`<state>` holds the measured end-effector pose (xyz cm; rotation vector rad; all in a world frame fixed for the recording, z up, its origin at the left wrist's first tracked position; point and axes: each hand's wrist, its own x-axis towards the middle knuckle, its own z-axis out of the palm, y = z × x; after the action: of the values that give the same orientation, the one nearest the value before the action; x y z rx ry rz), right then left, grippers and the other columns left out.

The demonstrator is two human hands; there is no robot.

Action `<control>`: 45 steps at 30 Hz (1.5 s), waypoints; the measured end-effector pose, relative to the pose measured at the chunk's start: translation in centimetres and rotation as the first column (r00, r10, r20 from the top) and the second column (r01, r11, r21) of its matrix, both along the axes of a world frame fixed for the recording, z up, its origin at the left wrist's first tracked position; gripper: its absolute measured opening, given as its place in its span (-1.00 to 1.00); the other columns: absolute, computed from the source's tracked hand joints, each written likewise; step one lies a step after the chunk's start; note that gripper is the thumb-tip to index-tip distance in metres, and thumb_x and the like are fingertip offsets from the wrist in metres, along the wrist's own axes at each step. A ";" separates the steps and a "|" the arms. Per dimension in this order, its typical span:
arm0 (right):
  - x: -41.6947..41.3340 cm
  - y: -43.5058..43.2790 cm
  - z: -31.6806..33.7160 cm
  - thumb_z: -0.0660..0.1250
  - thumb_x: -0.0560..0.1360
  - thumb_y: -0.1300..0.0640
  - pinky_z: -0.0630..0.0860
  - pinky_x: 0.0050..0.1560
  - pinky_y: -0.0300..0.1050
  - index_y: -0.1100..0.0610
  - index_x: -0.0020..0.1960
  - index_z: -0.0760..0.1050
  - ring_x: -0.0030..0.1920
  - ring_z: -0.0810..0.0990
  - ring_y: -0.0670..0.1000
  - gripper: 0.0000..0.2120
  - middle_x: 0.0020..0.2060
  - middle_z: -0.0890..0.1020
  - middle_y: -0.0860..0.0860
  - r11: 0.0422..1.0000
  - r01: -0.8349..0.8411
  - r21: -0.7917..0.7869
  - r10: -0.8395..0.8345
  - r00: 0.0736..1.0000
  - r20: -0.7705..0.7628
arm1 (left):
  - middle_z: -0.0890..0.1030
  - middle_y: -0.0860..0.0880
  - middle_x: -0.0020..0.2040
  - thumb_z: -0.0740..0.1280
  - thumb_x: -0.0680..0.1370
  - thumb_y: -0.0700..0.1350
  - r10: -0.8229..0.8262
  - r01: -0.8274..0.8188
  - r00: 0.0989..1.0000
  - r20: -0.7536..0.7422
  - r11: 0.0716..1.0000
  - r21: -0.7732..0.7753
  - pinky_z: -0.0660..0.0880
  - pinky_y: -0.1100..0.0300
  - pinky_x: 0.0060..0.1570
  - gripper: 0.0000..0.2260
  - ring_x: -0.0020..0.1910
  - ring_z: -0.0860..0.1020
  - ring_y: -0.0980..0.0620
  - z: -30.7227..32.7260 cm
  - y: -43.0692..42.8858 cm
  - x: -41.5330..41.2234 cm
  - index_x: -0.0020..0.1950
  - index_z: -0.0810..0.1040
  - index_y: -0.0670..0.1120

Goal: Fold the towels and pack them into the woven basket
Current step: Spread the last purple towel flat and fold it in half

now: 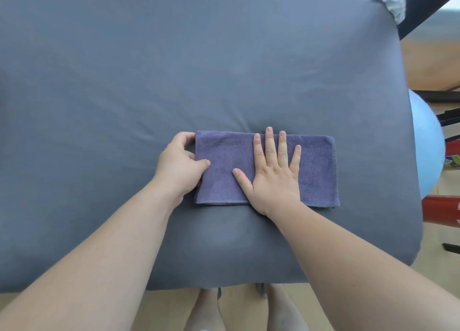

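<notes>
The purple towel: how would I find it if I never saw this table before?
Look at the big grey covered table that fills the view. Near its front edge lies the purple towel, folded into a long rectangle. It is the only purple thing there, with the right hand pressed flat on it and the left hand pinching its left end.

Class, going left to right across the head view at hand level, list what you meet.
left hand → right hand → blue ball. The purple towel overlaps both hands, so it is omitted.
</notes>
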<state>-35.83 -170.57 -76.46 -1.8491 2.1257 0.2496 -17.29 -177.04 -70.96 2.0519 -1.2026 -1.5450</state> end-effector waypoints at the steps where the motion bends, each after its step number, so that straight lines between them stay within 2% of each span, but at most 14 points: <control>1: 0.0 0.0 0.0 -0.28 0.53 -0.47 -0.31 0.52 0.32 0.02 0.62 -0.33 0.57 -0.44 0.12 -0.15 0.60 -0.36 0.01 1.000 -0.001 0.003 0.001 1.000 0.003 | 0.68 -0.03 -0.23 0.38 0.49 -0.28 -0.028 0.029 0.999 0.021 0.999 -0.020 0.65 0.00 -0.20 -0.57 -0.22 0.69 -0.04 0.3 0.1 -0.2 0.18 0.45 0.20; 5: -0.4 0.0 0.4 -0.28 0.53 -0.47 -0.32 0.52 0.31 0.02 0.62 -0.35 0.56 -0.45 0.11 -0.16 0.59 -0.37 0.01 1.000 -0.008 0.027 0.007 0.999 0.048 | 0.66 -0.03 -0.18 0.36 0.51 -0.27 -0.042 0.049 0.997 0.068 0.993 -0.106 0.53 0.18 -0.24 -0.53 -0.18 0.66 0.00 2.3 0.6 -1.1 0.24 0.45 0.23; 8: -1.5 0.2 1.4 -0.24 0.55 -0.43 -0.32 0.55 0.24 -0.02 0.63 -0.31 0.56 -0.45 0.04 -0.20 0.60 -0.35 -0.03 1.000 0.002 -0.008 0.000 0.970 0.243 | 0.69 0.01 -0.18 0.38 0.49 -0.26 -0.012 0.021 0.998 0.056 0.985 -0.168 0.61 0.07 -0.19 -0.60 -0.19 0.68 -0.01 4.9 1.3 -2.4 0.20 0.49 0.17; 11: -3.5 1.4 3.1 -0.14 0.58 -0.37 -0.28 0.59 0.01 0.00 0.65 -0.16 0.59 -0.36 -0.05 -0.24 0.63 -0.21 -0.06 0.968 0.222 -0.114 -0.115 0.802 0.587 | 0.70 0.03 -0.20 0.42 0.47 -0.26 0.028 -0.022 0.999 0.023 0.972 -0.233 0.65 -0.04 -0.20 -0.63 -0.28 0.69 -0.04 7.8 2.5 -4.6 0.19 0.54 0.10; 15: -7.6 4.4 4.9 -0.08 0.59 -0.30 -0.13 0.53 -0.30 0.09 0.63 0.07 0.60 -0.02 -0.09 -0.27 0.60 0.13 -0.04 0.858 0.497 -0.131 -0.267 0.650 0.712 | 0.69 0.04 -0.21 0.45 0.43 -0.24 0.021 -0.032 0.999 -0.037 0.940 -0.341 0.65 -0.04 -0.21 -0.67 -0.32 0.69 -0.05 9.1 4.0 -9.7 0.09 0.60 0.13; 20: -12.1 6.3 4.8 0.01 0.53 -0.37 0.36 0.45 0.00 -0.10 0.54 0.27 0.38 0.44 -0.19 -0.33 0.36 0.50 -0.12 0.792 0.593 0.143 -0.367 0.275 0.889 | 0.63 0.08 -0.30 0.45 0.43 -0.22 -0.092 0.130 0.989 0.113 0.907 -0.401 0.51 0.32 -0.25 -0.73 -0.34 0.57 0.14 5.6 4.9 -16.6 0.03 0.63 0.09; 23: -13.4 6.0 4.7 0.05 0.51 -0.41 0.40 0.43 0.05 -0.34 0.49 0.23 0.36 0.49 -0.15 -0.43 0.33 0.56 -0.14 0.808 0.545 0.223 -0.380 0.194 0.904 | 0.65 0.06 -0.16 0.40 0.47 -0.22 -0.204 0.279 0.951 0.233 0.890 -0.359 0.50 0.35 -0.10 -0.70 -0.18 0.58 0.10 3.0 5.1 -19.6 0.17 0.62 0.00; 25: -14.0 5.6 4.8 0.05 0.50 -0.41 0.40 0.43 0.01 -0.43 0.48 0.18 0.37 0.48 -0.16 -0.46 0.36 0.54 -0.14 0.819 0.511 0.260 -0.400 0.183 0.898 | 0.66 -0.01 0.01 0.37 0.49 -0.20 -0.269 0.359 0.915 0.300 0.881 -0.307 0.53 0.14 0.09 -0.66 0.01 0.60 0.00 1.4 5.1 -20.9 0.26 0.59 -0.01; 27: -14.4 5.2 4.7 0.06 0.54 -0.36 0.41 0.42 0.00 -0.44 0.47 0.18 0.34 0.49 -0.18 -0.50 0.35 0.55 -0.15 0.830 0.484 0.275 -0.405 0.186 0.895 | 0.66 -0.04 0.06 0.37 0.51 -0.15 -0.306 0.408 0.886 0.347 0.872 -0.271 0.51 0.03 0.13 -0.66 0.07 0.59 -0.06 0.5 5.1 -21.7 0.29 0.57 -0.01; 30: -15.0 4.8 4.7 0.05 0.56 -0.35 0.45 0.38 0.03 -0.47 0.41 0.24 0.30 0.54 -0.14 -0.58 0.27 0.61 -0.15 0.843 0.459 0.281 -0.402 0.189 0.896 | 0.65 0.02 -0.11 0.42 0.51 -0.02 -0.310 0.431 0.870 0.383 0.856 -0.285 0.53 0.03 0.03 -0.73 -0.04 0.60 -0.02 0.4 5.3 -22.2 0.19 0.59 -0.01; 33: -15.1 4.4 4.8 0.02 0.54 -0.37 0.49 0.32 0.07 -0.38 0.32 0.36 0.25 0.57 -0.11 -0.61 0.18 0.64 -0.15 0.854 0.434 0.287 -0.405 0.208 0.890 | 0.66 0.07 -0.17 0.40 0.53 -0.07 -0.287 0.391 0.901 0.327 0.863 -0.320 0.56 0.07 -0.04 -0.80 -0.17 0.62 0.06 0.9 5.7 -21.4 0.16 0.61 0.00; 38: -14.9 4.4 5.1 0.02 0.69 -0.13 0.40 0.16 -0.19 -0.13 0.21 0.53 0.16 0.47 -0.22 -0.68 0.07 0.60 -0.18 0.894 0.394 0.214 -0.353 0.326 0.877 | 0.61 0.10 -0.16 0.32 0.54 -0.04 -0.277 0.564 0.799 0.534 0.655 -0.504 0.52 0.07 -0.18 -0.90 -0.23 0.55 0.05 0.6 6.7 -18.4 -0.05 0.60 -0.02; 42: -14.2 4.5 5.0 0.04 0.68 -0.14 0.34 0.31 -0.12 -0.07 0.14 0.63 0.21 0.43 -0.10 -0.61 0.09 0.61 -0.10 0.928 0.331 0.169 -0.306 0.419 0.855 | 0.59 0.02 0.02 0.23 0.52 0.03 -0.233 0.608 0.758 0.609 0.589 -0.532 0.48 -0.02 -0.03 -0.73 -0.05 0.52 -0.10 -0.3 6.6 -16.2 0.05 0.62 -0.07; 45: -14.1 4.1 4.8 0.12 0.68 -0.09 0.28 0.35 -0.12 -0.06 0.20 0.62 0.18 0.41 -0.11 -0.68 0.08 0.61 -0.11 0.946 0.288 0.146 -0.277 0.494 0.824 | 0.50 -0.06 0.34 0.25 0.47 0.18 -0.308 0.739 0.618 0.723 0.543 -0.399 0.39 -0.16 0.23 -0.51 0.27 0.45 -0.19 -1.1 6.5 -15.6 0.31 0.55 -0.03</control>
<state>-49.91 -166.45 -71.64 -1.1592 1.6297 -0.6330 -32.85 -170.52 -72.07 1.6848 -2.4193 -0.3804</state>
